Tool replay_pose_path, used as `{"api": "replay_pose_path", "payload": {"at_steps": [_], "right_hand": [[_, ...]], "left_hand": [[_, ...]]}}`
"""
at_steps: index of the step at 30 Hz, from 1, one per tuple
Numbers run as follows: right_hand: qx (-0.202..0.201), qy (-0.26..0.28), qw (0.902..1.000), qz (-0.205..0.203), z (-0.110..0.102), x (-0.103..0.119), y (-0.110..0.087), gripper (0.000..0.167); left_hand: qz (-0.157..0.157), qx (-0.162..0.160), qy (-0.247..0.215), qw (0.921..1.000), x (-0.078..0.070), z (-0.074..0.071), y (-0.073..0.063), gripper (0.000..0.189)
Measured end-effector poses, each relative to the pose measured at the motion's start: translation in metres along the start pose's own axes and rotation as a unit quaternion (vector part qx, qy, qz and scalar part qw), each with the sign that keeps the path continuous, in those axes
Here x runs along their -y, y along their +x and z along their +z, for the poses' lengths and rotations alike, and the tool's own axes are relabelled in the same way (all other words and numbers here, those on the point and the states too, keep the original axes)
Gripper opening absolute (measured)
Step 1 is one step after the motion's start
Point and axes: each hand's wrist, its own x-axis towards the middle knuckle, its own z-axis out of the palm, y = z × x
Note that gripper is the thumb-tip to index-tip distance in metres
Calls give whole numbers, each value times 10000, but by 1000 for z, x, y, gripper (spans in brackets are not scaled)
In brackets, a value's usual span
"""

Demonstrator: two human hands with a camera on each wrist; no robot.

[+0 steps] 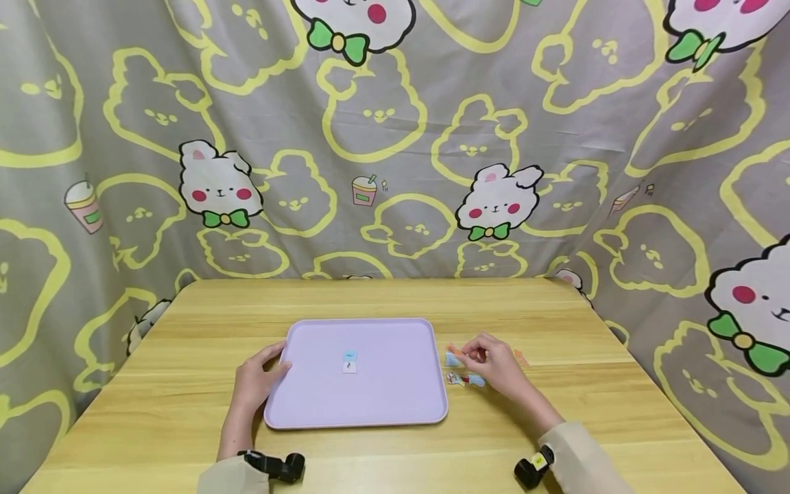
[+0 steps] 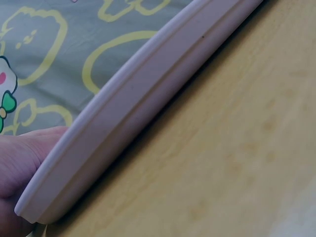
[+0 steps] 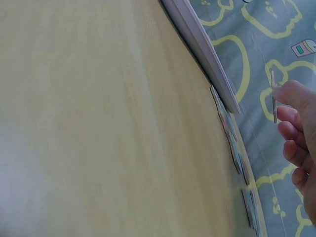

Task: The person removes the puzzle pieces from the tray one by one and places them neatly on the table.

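A lilac tray (image 1: pixel 395 391) lies on the wooden table. My left hand (image 1: pixel 256 381) holds its left edge, thumb over the rim; in the left wrist view the tray's side wall (image 2: pixel 118 98) hides part of that hand (image 2: pixel 24 163). Just right of the tray, my right hand (image 1: pixel 494 363) pinches a thin flat piece (image 3: pixel 274 98) between thumb and finger, seen edge-on in the right wrist view. It looks orange from above. Near the fingertips lies a blue piece (image 1: pixel 452 359). Two small joined-looking squares, one light blue (image 1: pixel 350 355) and one white (image 1: pixel 349 368), lie on the tray.
A multicoloured piece (image 1: pixel 455 379) and a light blue piece (image 1: pixel 477 380) lie beside the tray's right edge. An orange piece (image 1: pixel 521 357) lies beyond the right hand. Behind the table (image 1: pixel 524 302) hangs a patterned grey curtain (image 1: pixel 401 274).
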Motion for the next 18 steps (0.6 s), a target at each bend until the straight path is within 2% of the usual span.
{"api": "replay_pose_path", "payload": {"at_steps": [6,14,18], "right_hand": [[-151,-305,9994,92,-10,-5,-6,10],[-172,-309,9994,45,-18,-14,-12,10],[-161,-325,9992,189,-24,-16,-16,11]], "left_hand": [[12,14,2,10000,0,1,0,48],[42,-20,7,10000,0,1,0,48],[33,12,12,10000,-1,0,0,48]]}}
